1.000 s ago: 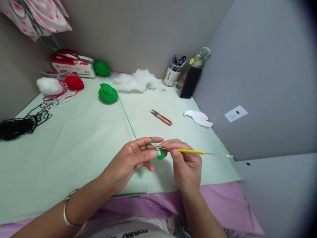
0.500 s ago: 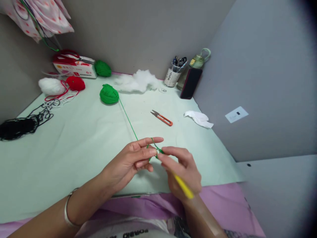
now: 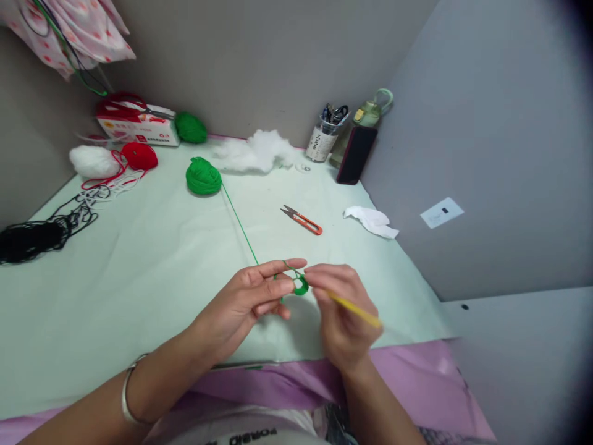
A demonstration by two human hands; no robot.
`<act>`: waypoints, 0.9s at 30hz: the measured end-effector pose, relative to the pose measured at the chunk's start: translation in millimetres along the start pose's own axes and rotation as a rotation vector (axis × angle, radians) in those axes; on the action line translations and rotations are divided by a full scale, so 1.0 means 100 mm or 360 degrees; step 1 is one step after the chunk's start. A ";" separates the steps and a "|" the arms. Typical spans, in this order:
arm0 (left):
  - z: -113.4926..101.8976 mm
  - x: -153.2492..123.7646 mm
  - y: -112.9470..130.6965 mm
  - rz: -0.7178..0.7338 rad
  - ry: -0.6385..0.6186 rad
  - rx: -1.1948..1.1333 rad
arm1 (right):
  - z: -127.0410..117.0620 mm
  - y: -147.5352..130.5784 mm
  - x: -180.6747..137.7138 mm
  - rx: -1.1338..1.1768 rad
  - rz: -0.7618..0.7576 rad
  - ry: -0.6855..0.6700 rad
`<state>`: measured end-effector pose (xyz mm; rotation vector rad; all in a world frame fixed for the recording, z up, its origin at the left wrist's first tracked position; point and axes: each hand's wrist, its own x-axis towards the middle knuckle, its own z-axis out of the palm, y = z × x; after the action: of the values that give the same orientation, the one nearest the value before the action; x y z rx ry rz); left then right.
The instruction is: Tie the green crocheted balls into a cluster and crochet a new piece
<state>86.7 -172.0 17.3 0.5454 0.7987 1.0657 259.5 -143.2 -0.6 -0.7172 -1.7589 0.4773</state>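
Between thumb and fingers, my left hand (image 3: 254, 293) pinches a small green crochet ring (image 3: 302, 286), with its index finger stretched out and green yarn looped over it. My right hand (image 3: 345, 315) is closed around a crochet hook with a yellow handle (image 3: 356, 308); the hook's tip is hidden at the ring's upper right edge. From the left hand a taut strand of yarn (image 3: 239, 222) runs back to a bright green yarn ball (image 3: 204, 177) on the table.
Orange thread snips (image 3: 302, 220) and crumpled white tissue (image 3: 371, 222) lie beyond my hands. White stuffing (image 3: 259, 151), a pen cup (image 3: 321, 141) and a leaning phone (image 3: 356, 154) stand toward the back. Black yarn (image 3: 34, 240) and a red yarn ball (image 3: 139, 156) are at left.
My right hand has turned, swinging the yellow handle from steeply downward to a flatter slant toward the right. The green ring shows more openly now. My left hand stays almost in place.
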 end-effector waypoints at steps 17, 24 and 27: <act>-0.05 -0.02 0.03 0.0160 0.0023 0.0297 | -0.04 -0.03 0.08 0.0822 0.0536 -0.0092; 0.01 -0.03 0.01 0.0118 0.0092 0.0136 | -0.06 -0.02 -0.02 -0.0252 -0.0400 -0.0350; 0.00 -0.01 0.01 -0.0007 -0.0002 -0.0019 | -0.04 0.01 -0.06 -0.0305 -0.0449 -0.0329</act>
<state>86.0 -173.0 18.1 0.5340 0.7918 1.0654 264.6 -146.2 -4.2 -0.5533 -2.0827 0.1970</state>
